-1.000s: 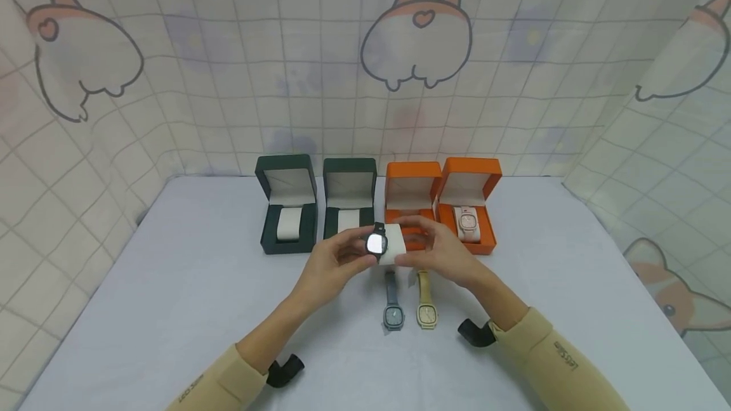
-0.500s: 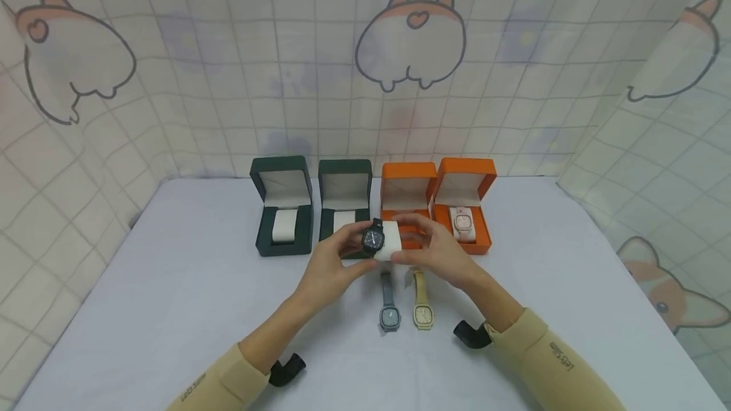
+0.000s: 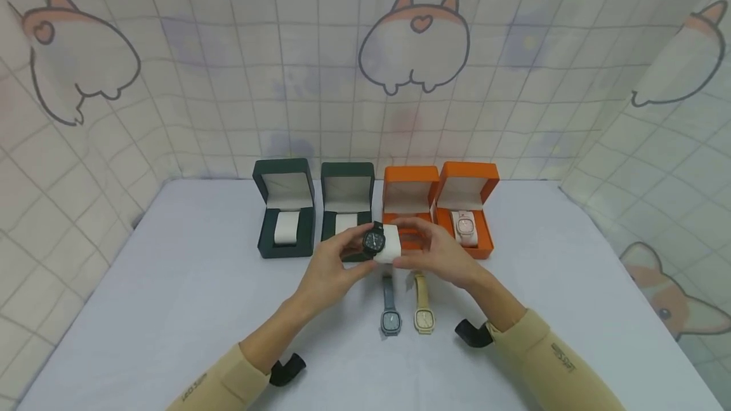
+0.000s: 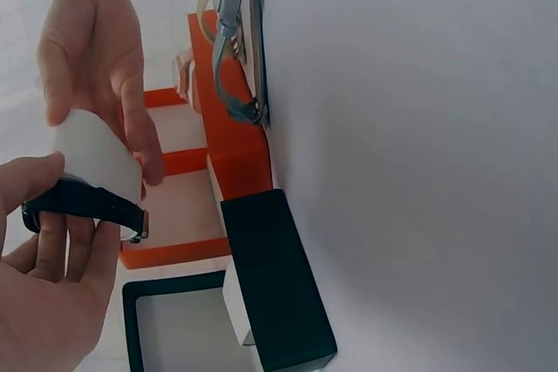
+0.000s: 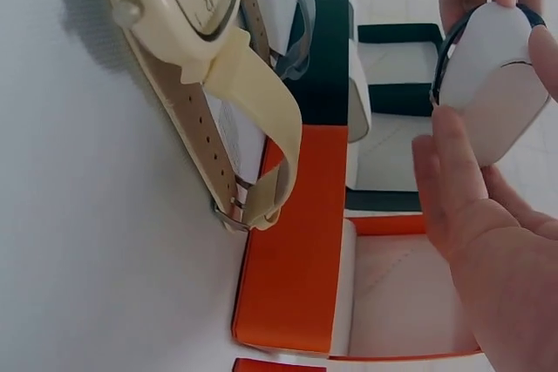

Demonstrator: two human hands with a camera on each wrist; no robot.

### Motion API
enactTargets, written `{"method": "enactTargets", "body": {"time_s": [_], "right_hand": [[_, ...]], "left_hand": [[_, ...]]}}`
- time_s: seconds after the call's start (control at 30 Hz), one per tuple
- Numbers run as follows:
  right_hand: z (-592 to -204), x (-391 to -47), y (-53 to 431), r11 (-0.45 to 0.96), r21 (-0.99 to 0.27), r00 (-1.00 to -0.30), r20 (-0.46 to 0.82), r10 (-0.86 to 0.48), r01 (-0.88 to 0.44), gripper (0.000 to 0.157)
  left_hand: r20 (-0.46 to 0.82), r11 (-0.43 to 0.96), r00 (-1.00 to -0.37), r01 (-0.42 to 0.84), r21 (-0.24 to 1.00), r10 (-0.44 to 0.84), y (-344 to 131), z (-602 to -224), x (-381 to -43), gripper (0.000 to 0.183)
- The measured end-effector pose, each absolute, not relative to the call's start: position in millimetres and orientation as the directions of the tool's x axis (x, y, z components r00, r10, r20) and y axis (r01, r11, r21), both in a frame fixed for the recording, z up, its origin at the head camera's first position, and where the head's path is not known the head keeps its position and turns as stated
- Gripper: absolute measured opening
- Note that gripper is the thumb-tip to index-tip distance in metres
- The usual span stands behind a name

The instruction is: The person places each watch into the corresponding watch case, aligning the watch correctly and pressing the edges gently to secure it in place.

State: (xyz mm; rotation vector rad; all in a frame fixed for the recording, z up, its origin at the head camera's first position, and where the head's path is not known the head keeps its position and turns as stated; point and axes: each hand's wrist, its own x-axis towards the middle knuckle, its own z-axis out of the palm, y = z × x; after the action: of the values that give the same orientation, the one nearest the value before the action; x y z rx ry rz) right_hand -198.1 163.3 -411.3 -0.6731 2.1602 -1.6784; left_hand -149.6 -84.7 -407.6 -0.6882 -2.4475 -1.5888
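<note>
A black watch (image 3: 374, 241) sits around the left end of a white watch cushion (image 3: 392, 244), held above the table in front of the boxes. My left hand (image 3: 331, 265) pinches the cushion and watch at that end, thumb in front and fingers behind. From the other side my right hand (image 3: 436, 249) grips the cushion between thumb and fingers. In the left wrist view the black strap (image 4: 91, 204) wraps the cushion (image 4: 96, 150). Below the hands lie a blue-grey watch (image 3: 391, 321) and a pale yellow watch (image 3: 424, 319), side by side on the table.
Two dark green boxes (image 3: 263, 233) (image 3: 328, 224) stand open, each with a white cushion. Right of them are two open orange boxes (image 3: 411, 174) (image 3: 485, 240); the far right one holds a pale pink watch (image 3: 465, 227). A patterned curtain (image 3: 228, 81) hangs behind the table.
The black watch has turned slightly, so its face no longer glares white and its dial shows. Both hands keep their hold on cushion and watch in nearly the same place.
</note>
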Motion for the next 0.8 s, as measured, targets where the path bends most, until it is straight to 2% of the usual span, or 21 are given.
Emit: {"method": "enactTargets", "body": {"time_s": [0.37,0.8], "right_hand": [[-401.4,-197.6,161.5,0.216,-0.956,-0.859,0.063,-0.508,-0.198,0.073],[-405.1,-197.9,157.1,0.16,-0.975,-0.873,0.058,-0.485,-0.154,0.073]], "left_hand": [[0.442,0.359,-0.852,0.52,0.775,0.279,-80.7,-404.3,-154.4,0.063],[0.531,0.392,-0.809,0.586,0.709,0.251,-78.3,-404.1,-156.8,0.058]]}}
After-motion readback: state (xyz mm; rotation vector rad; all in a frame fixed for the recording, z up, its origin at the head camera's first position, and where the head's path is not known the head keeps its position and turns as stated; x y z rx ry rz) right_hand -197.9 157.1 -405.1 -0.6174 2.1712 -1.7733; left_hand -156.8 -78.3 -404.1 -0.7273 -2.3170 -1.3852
